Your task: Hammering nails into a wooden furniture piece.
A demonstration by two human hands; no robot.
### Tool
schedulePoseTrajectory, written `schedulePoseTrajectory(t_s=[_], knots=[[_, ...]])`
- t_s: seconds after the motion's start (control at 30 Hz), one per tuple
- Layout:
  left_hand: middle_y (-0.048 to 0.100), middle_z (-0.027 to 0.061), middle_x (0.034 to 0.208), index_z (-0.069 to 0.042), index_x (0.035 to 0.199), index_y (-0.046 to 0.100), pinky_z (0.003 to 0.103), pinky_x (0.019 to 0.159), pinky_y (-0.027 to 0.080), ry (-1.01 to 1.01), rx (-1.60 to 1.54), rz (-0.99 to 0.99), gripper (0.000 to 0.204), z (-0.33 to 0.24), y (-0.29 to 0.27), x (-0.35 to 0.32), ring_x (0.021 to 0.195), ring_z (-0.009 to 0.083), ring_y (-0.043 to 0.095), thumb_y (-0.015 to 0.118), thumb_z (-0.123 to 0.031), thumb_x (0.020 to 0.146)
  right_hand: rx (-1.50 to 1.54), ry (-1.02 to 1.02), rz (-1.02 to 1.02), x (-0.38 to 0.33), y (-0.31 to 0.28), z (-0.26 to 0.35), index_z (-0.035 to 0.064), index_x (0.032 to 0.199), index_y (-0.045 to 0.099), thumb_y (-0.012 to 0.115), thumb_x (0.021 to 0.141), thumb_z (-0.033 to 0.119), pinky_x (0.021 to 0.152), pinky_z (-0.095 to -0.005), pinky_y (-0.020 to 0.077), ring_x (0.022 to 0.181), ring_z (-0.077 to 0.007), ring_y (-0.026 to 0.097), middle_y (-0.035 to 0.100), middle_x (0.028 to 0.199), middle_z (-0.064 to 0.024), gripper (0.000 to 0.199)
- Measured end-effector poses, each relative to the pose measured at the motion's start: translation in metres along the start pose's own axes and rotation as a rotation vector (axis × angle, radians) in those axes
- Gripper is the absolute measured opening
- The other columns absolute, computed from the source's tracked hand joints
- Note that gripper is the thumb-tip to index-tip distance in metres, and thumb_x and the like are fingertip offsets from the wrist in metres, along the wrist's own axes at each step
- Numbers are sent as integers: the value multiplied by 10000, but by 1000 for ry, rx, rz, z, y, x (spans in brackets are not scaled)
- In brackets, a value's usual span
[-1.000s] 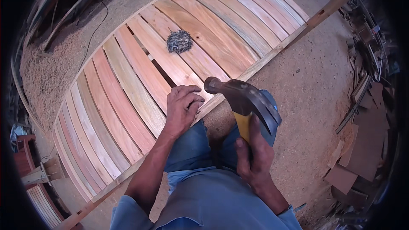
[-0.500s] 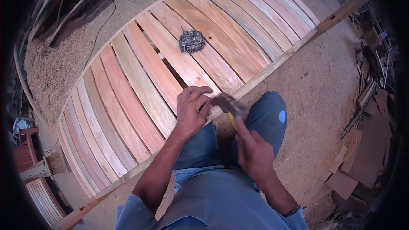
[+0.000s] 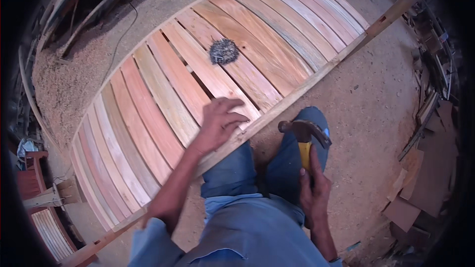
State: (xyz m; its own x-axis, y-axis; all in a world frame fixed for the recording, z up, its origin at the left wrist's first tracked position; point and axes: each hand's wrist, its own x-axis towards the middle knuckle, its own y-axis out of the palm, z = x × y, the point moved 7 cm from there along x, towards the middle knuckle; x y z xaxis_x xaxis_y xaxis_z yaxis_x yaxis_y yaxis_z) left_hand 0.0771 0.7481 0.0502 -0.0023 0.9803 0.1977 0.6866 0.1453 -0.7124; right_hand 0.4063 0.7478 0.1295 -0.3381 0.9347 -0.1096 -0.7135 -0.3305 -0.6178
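Slats [image 3: 277,59]: laid across the frame [image 3: 297,94]; fastening could not be told. Nails [image 3: 224,52]: one heap lay undriven. Left hand [image 3: 217,122]: fingers were loosely parted. Right hand [image 3: 317,189]: gripped a hammer [image 3: 304,141].

free: left slats [image 3: 146,106] | obstacles: 1 nail pile [image 3: 223,51], 1 hammer [image 3: 305,143]
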Motion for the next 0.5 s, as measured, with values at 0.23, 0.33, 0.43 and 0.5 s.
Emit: schedulePoseTrajectory(t_s=[0.23,0.33,0.43,0.5], knots=[[415,167,1809,-177,1739,516,627,1433,108,21,204,325,989,49,-34,50,1724,428,240,764,-724,953,89,130,-2,-25,11,-35,154,1805,427,602,1177,109,661,-297,505,705,-98,568,629,811,-3,654],[401,185,1778,-186,1729,522,635,1436,98,50,196,371,987,51,-29,49,1725,428,230,749,-758,957,204,271,27,-28,17,-39,161,1812,415,592,1181,106,651,-271,490,701,-80,555,619,813,16,657],[406,193,1745,-190,1708,540,641,1437,88,44,221,374,989,48,-26,47,1720,432,230,774,-762,936,213,258,34,-27,23,-38,163,1821,395,576,1187,100,636,-255,475,690,-66,542,605,807,24,662],[412,194,1734,-191,1692,556,644,1437,85,48,241,366,991,46,-28,48,1716,434,235,805,-751,914,251,235,55,-23,28,-36,154,1826,377,561,1191,92,619,-248,468,672,-64,539,609,808,23,664]])
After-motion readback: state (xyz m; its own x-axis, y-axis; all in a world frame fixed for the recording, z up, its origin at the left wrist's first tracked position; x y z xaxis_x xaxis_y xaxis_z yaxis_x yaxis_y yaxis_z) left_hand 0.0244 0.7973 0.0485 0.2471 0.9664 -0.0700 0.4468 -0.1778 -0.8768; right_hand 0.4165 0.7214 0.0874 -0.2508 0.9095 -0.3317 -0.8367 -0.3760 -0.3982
